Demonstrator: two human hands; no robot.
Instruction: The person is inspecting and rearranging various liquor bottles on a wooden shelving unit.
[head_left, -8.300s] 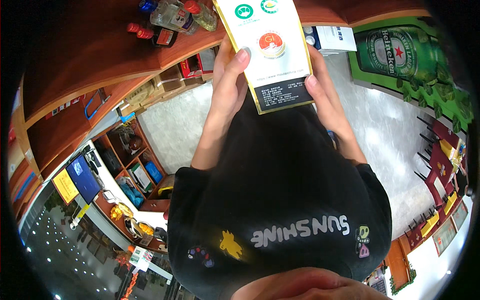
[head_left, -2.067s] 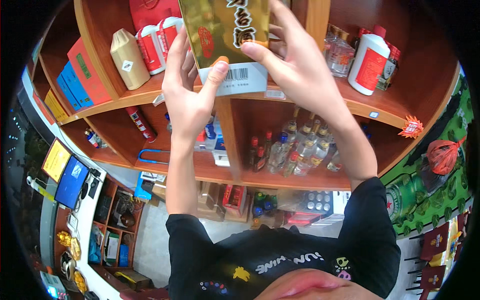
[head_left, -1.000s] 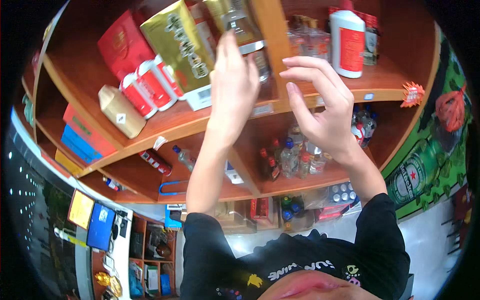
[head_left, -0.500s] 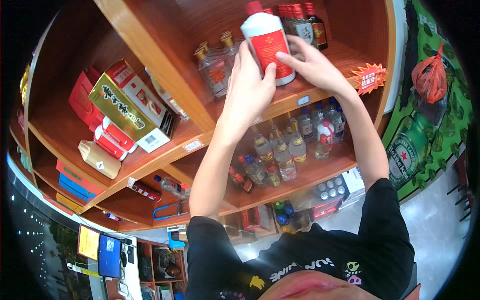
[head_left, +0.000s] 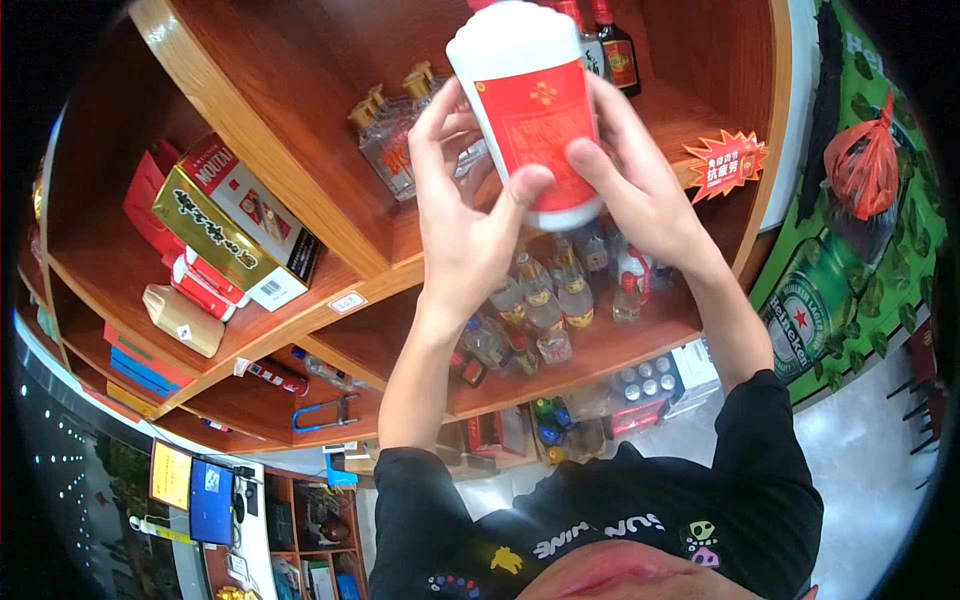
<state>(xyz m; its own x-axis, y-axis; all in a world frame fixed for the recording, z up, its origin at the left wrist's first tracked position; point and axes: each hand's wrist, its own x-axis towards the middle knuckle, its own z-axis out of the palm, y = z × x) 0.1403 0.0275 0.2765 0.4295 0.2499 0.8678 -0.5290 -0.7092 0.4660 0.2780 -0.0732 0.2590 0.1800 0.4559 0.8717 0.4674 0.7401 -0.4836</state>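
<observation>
While left grip and right grip clasp it, the white bottle leans between.

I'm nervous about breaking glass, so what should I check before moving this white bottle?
1. Left hand grip on white bottle: ok, thumb against the red label.
2. Right hand grip: ok, thumb also against the label.
3. Left hand apart from the clear gold-capped bottles: cannot tell, they overlap in view.
4. Base apart from the shelf edge: cannot tell, depth is unclear.
5. Whole bottle in view: not ok, its top is cropped.
</observation>
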